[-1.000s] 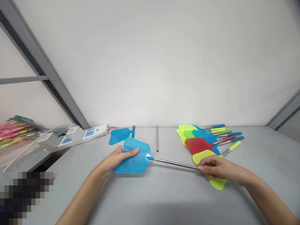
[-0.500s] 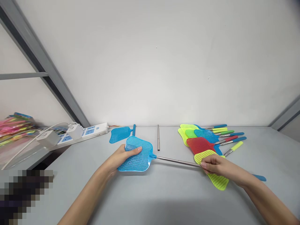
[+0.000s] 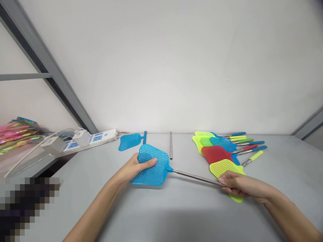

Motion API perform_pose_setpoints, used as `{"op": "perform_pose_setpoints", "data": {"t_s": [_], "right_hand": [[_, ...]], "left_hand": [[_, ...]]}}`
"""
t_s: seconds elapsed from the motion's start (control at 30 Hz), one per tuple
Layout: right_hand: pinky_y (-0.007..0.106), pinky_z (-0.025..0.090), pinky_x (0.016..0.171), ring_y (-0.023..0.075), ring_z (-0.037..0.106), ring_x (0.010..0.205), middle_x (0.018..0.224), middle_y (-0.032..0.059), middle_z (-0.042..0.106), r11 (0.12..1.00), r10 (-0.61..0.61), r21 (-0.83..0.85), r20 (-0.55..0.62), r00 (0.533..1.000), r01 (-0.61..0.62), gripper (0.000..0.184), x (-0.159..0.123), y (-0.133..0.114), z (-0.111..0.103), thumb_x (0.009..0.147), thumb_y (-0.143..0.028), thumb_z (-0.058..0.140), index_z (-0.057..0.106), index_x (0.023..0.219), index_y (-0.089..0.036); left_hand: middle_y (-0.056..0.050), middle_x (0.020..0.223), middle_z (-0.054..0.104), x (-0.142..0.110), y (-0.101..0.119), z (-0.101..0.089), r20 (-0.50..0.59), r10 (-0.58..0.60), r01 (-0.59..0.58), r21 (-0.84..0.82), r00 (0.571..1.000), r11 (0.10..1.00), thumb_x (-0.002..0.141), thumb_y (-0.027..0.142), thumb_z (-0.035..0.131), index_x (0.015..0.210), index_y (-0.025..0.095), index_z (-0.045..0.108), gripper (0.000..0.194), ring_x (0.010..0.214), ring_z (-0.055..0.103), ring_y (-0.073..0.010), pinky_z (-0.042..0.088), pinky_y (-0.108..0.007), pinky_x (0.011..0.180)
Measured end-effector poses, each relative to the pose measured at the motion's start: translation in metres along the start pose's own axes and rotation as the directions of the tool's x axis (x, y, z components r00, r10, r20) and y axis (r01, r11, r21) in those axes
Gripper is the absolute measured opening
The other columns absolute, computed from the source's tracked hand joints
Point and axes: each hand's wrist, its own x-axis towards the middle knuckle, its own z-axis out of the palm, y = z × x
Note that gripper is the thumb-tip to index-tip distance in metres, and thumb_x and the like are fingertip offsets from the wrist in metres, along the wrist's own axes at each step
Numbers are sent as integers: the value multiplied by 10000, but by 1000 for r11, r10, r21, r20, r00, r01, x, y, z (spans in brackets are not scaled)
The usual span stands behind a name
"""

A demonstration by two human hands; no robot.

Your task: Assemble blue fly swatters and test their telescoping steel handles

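Here, the blue swatter — head in left hand, shaft in right hand.

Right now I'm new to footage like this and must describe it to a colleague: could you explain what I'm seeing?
There is no machine here, just a person's two bare hands, filmed by a camera worn on the head that looks forward and down. The left hand holds the mesh head of a blue fly swatter; the right hand grips its metal rod. On the grey table lie a loose metal tube, another blue swatter head and, at right, overlapping fly swatters in yellow, green, blue and red. A white power strip sits at back left.
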Motion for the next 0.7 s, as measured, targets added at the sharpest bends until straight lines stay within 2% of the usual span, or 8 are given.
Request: {"op": "perform_pose_setpoints", "data": {"t_s": [0.2,0.33,0.5,0.6,0.7], "right_hand": [[199,52,376,36,127,408,547,-71,338,996,36,77,61,997,-41,367,0,4,-3,743,-475,531,376,603,-173],[202,78,377,47,152,399,480,-82,272,1000,-13,8,58,998,13,390,1,3,-5,777,-511,471,421,597,-169],[189,168,408,56,217,434,498,-67,305,989,-99,-115,-14,995,96,409,-2,-6,-1,804,-521,441,544,684,-144],[187,203,414,62,271,451,510,-58,366,975,-144,-170,15,989,145,381,-4,-9,-1,796,-521,471,541,752,-150],[188,221,413,61,312,457,543,-33,461,967,-151,-206,11,988,150,358,-5,-7,-4,773,-506,520,480,691,-160]], "left_hand": [[-60,907,676,1,-3,3,27,14,-15,37,1000,999,669,375,676,898,164,598,321,819,635,-225,520,-326,742],[-78,946,664,2,-4,2,34,-6,6,22,999,1000,678,386,665,942,156,595,358,844,628,-242,516,-342,749],[-99,993,645,1,-2,-2,52,-42,43,-5,998,999,690,395,652,993,150,581,396,890,612,-254,502,-352,777],[-100,983,647,-1,0,-5,47,-53,54,-10,997,999,681,387,662,972,147,586,385,866,619,-244,507,-336,757],[-86,943,658,-2,3,-8,40,-51,53,-38,998,998,668,367,680,946,154,582,364,830,628,-231,516,-332,734]]}}
